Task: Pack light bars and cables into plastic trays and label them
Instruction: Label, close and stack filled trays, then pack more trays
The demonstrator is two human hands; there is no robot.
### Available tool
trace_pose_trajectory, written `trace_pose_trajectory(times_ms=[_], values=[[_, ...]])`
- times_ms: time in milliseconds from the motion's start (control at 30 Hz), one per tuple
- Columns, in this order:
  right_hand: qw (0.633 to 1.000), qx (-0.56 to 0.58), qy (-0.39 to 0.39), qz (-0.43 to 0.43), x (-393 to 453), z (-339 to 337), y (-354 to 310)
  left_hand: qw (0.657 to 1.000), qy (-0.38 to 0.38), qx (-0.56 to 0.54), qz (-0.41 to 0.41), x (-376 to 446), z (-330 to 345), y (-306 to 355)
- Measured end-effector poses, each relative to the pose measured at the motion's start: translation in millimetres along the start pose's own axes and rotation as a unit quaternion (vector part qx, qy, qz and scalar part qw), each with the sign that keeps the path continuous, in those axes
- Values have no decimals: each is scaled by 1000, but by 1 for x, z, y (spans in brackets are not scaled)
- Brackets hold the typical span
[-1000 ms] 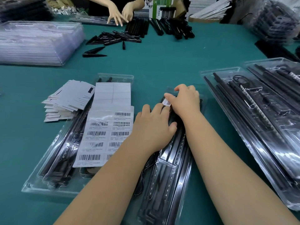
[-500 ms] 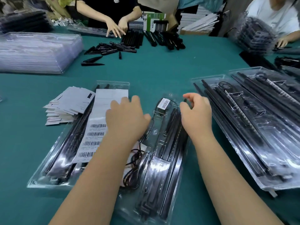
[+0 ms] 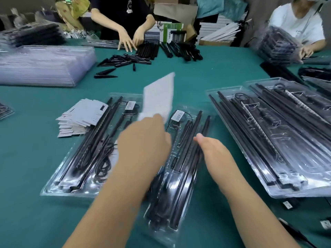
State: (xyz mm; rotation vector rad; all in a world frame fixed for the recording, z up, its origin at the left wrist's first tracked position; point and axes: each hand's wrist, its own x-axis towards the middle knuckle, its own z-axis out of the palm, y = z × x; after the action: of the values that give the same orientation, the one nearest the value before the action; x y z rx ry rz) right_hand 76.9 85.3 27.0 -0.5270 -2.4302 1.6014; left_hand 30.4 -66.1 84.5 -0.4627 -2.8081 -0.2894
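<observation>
Left hand (image 3: 145, 138): gripping the label sheet (image 3: 158, 97) by its near end and holding it up over the gap between the two front trays; both are motion-blurred.
Right hand (image 3: 213, 151): lying over the right side of the middle tray (image 3: 179, 176), thumb pointing left; the fingers are hidden behind the hand, so I cannot tell whether they are grasping anything.
Middle tray: lying on the desk (image 3: 197, 76) directly ahead, clear plastic, holding black light bars (image 3: 198, 133) lengthwise and a coiled cable at its far end, with a small barcode label (image 3: 178, 115) sitting on top there.
Left tray (image 3: 62, 176): lying just beside the middle one, also carrying bars, a looped cable (image 3: 103, 161) and a barcode label (image 3: 130, 105) at the far end.
Cards (image 3: 80, 119): a fanned white stack sitting against the left tray's far left edge.
Right trays (image 3: 268, 140): two filled trays lying side by side, overlapping, well to the right.
Empty trays (image 3: 44, 65): a tall clear stack sitting at the far left of the desk.
Loose parts (image 3: 125, 59): black bars and pointed pieces lying scattered across the far side.
Other people: one in a black top is reaching both hands (image 3: 129, 41) to the loose bars; another in white is working at the far right corner.
</observation>
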Motion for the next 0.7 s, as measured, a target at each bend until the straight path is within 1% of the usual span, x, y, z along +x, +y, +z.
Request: trace_pose_trajectory(times_ms=[100, 233, 300, 333, 367, 400, 433, 500, 533, 567, 633, 700], values=[[994, 97, -1, 42, -2, -1, -5, 997, -10, -39, 59, -18, 12, 39], [975, 201, 22, 91, -3, -4, 5, 984, -85, -94, 126, -33, 31, 57], [962, 248, 29, 106, -5, -5, 13, 957, -158, -176, 168, -39, 32, 51], [963, 248, 37, 98, -5, -5, 16, 937, -197, -221, 185, -42, 33, 45], [968, 229, 50, 87, -5, -4, 18, 925, -221, -245, 186, -46, 34, 37], [974, 207, 62, 75, -4, -5, 20, 930, -224, -237, 169, -49, 35, 28], [975, 197, 75, 70, -2, -5, 22, 948, -209, -200, 135, -50, 36, 17], [969, 216, 93, 77, 2, -7, 23, 980, -171, -89, 51, -49, 37, -5], [963, 234, 99, 90, 4, -8, 24, 984, -171, -54, 7, -48, 37, -13], [955, 258, 104, 108, 5, -10, 24, 981, -186, -47, -28, -46, 38, -19], [936, 310, 98, 135, 5, -10, 23, 971, -217, -84, -54, -45, 39, -24], [914, 369, 77, 149, 4, -10, 24, 963, -210, -149, -73, -44, 41, -28]])
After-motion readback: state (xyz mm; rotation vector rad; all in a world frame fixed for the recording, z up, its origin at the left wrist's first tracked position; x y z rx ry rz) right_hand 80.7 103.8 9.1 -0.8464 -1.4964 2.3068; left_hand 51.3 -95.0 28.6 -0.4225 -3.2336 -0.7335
